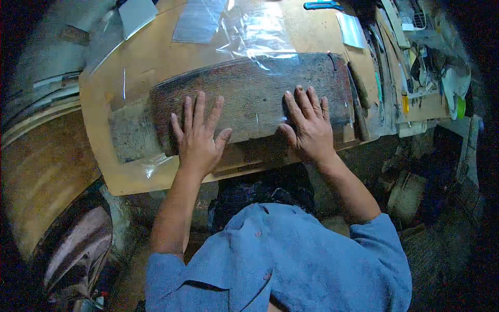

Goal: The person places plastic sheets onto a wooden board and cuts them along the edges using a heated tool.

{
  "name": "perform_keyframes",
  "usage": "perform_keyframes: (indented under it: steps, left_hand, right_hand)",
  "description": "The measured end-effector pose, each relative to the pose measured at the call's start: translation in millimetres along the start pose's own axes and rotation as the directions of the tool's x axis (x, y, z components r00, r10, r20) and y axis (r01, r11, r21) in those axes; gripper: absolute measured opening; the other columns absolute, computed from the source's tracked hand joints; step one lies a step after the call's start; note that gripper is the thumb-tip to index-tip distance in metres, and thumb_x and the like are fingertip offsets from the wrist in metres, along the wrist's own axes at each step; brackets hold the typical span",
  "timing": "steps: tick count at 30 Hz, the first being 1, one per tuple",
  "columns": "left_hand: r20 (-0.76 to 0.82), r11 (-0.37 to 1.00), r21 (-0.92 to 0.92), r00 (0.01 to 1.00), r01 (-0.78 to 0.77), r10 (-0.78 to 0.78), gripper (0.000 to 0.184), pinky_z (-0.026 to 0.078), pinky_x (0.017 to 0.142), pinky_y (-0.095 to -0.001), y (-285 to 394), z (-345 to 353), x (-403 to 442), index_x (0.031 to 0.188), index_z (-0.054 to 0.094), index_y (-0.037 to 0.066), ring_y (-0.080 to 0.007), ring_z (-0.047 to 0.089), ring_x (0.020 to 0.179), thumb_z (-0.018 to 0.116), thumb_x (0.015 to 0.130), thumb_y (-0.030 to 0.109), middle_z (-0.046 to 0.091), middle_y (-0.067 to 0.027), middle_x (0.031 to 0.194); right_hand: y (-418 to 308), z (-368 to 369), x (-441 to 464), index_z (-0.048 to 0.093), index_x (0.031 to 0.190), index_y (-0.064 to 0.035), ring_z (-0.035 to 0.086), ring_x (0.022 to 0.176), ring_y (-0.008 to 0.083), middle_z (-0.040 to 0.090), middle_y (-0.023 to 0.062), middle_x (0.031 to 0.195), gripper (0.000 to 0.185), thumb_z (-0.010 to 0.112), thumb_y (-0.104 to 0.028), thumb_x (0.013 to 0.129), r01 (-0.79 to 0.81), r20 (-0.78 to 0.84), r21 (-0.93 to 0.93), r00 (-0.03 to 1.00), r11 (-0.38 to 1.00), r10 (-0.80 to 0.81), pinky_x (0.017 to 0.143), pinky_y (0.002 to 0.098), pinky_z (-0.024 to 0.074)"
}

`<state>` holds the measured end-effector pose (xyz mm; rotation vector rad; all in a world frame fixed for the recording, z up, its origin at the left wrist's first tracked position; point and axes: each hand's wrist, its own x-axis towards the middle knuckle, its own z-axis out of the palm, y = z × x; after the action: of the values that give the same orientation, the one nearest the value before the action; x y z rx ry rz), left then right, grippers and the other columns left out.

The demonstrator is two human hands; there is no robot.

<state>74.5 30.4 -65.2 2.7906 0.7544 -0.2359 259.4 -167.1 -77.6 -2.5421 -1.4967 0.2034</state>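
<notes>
Dark, weathered material with a fine ribbed grain makes up the long slab (254, 93) that lies lengthwise across the tan surface (99, 171), its near edge close to the person's body. The left hand (198, 143) rests palm down near the slab's left end, and the right hand (313, 132) does the same towards its right end. Both are spread, fingers pointing away from the body and thumbs turned inward, pinching nothing. Set well apart like this, they would probably share the pressure along the slab and keep either end from turning; how hard they press, I cannot tell. A greyish worn piece (134, 132) shows at the slab's left end, and whether it is joined to the slab or separate is unclear. A short dark cord (333, 61) lies at the far right corner. Clear plastic (260, 28) crumples over the surface beyond the slab, catching the light, with a flat clear sheet (200, 21) beside it. At the far edge sits a blue cutter (323, 5), apart from both hands, which seems to leave the slab free of it. Long-handled tools (358, 86) stand close by the right end, likely kept there for easy reach.
</notes>
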Motion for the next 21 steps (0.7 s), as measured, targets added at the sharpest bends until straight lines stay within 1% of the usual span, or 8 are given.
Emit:
perform_keyframes:
  steps: [4, 8, 10, 14, 16, 17, 18, 21]
  left_hand:
    - [-0.041, 1.000, -0.026, 0.999, 0.013, -0.014, 0.067, 0.005, 0.110, -0.0645, 2.6, 3.5, -5.9, 0.150, 0.025, 0.031, -0.0369, 0.013, 0.144, 0.053, 0.091, 0.046, 0.017, -0.0102, 0.157]
    - [-0.025, 0.999, -0.009, 0.999, 0.034, -0.034, 0.066, 0.003, 0.111, -0.0626, 10.1, 4.8, -12.2, 0.150, 0.024, 0.028, -0.0368, 0.010, 0.145, 0.052, 0.092, 0.042, 0.012, -0.0111, 0.158]
    - [-0.020, 0.999, -0.005, 0.998, 0.052, -0.052, 0.067, 0.004, 0.111, -0.0626, 13.5, 6.2, -13.9, 0.150, 0.025, 0.026, -0.0377, 0.010, 0.144, 0.054, 0.092, 0.038, 0.013, -0.0122, 0.158]
    - [-0.028, 0.998, -0.015, 0.998, 0.057, -0.058, 0.068, 0.004, 0.111, -0.0627, 18.2, 7.2, -15.6, 0.151, 0.025, 0.024, -0.0378, 0.009, 0.145, 0.055, 0.091, 0.035, 0.014, -0.0129, 0.157]
    - [-0.026, 0.996, -0.037, 0.997, 0.076, -0.077, 0.069, 0.004, 0.111, -0.0628, 21.2, 8.4, -17.3, 0.151, 0.024, 0.023, -0.0376, 0.009, 0.145, 0.056, 0.091, 0.033, 0.015, -0.0136, 0.157]
    - [-0.028, 0.997, -0.039, 0.997, 0.066, -0.067, 0.069, 0.004, 0.111, -0.0628, 23.8, 8.5, -18.0, 0.151, 0.024, 0.023, -0.0376, 0.009, 0.145, 0.056, 0.091, 0.033, 0.015, -0.0136, 0.157]
    - [-0.016, 0.996, -0.041, 0.997, 0.076, -0.077, 0.070, 0.004, 0.111, -0.0629, 26.1, 8.3, -19.1, 0.151, 0.024, 0.022, -0.0378, 0.009, 0.145, 0.057, 0.090, 0.033, 0.015, -0.0139, 0.157]
    - [-0.019, 0.996, -0.039, 0.996, 0.083, -0.083, 0.071, 0.004, 0.111, -0.0630, 30.9, 14.1, -24.9, 0.151, 0.024, 0.021, -0.0380, 0.009, 0.144, 0.057, 0.090, 0.034, 0.015, -0.0143, 0.157]
  right_hand:
    - [5.4, -2.9, -8.1, 0.040, 0.144, -0.0144, 0.025, 0.140, 0.0360, 0.031, 0.0165, 0.150, 0.061, 0.056, -0.039, 0.090, -0.032, -0.024, 0.052, 0.999, 0.998, 0.033, 0.114, 0.0506, 0.0158]
    - [26.5, -9.8, -33.0, 0.048, 0.136, -0.0084, 0.034, 0.130, 0.0389, 0.040, 0.0211, 0.141, 0.059, 0.065, -0.032, 0.085, -0.145, -0.231, 0.212, 0.953, 0.966, 0.194, 0.111, 0.0479, 0.0235]
    - [37.9, -14.7, -45.3, 0.048, 0.135, -0.0052, 0.037, 0.126, 0.0377, 0.041, 0.0219, 0.137, 0.056, 0.064, -0.030, 0.087, -0.331, -0.321, 0.250, 0.858, 0.910, 0.401, 0.108, 0.0473, 0.0269]
    - [61.2, -1.4, -67.2, 0.047, 0.132, -0.0021, 0.043, 0.118, 0.0322, 0.045, 0.0212, 0.130, 0.053, 0.064, -0.027, 0.089, -0.441, -0.333, 0.413, 0.741, 0.797, 0.583, 0.102, 0.0429, 0.0341]
    - [69.6, 3.8, -71.6, 0.045, 0.131, -0.0009, 0.050, 0.108, 0.0234, 0.050, 0.0159, 0.121, 0.053, 0.065, -0.027, 0.090, -0.531, -0.073, 0.690, 0.625, 0.492, 0.777, 0.092, 0.0353, 0.0421]
    - [70.1, 5.6, -71.9, 0.042, 0.131, -0.0004, 0.054, 0.095, 0.0164, 0.052, 0.0118, 0.116, 0.055, 0.066, -0.027, 0.090, -0.412, 0.027, 0.862, 0.619, 0.295, 0.785, 0.082, 0.0281, 0.0459]
    - [70.3, 5.1, -69.9, 0.042, 0.131, -0.0004, 0.054, 0.095, 0.0164, 0.052, 0.0118, 0.116, 0.055, 0.066, -0.027, 0.090, -0.411, 0.023, 0.863, 0.614, 0.294, 0.789, 0.082, 0.0281, 0.0459]
    - [61.3, -7.9, -57.9, 0.040, 0.126, 0.0004, 0.056, 0.092, 0.0125, 0.054, 0.0094, 0.111, 0.051, 0.067, -0.024, 0.090, -0.471, 0.227, 0.880, 0.532, 0.062, 0.815, 0.075, 0.0239, 0.0471]
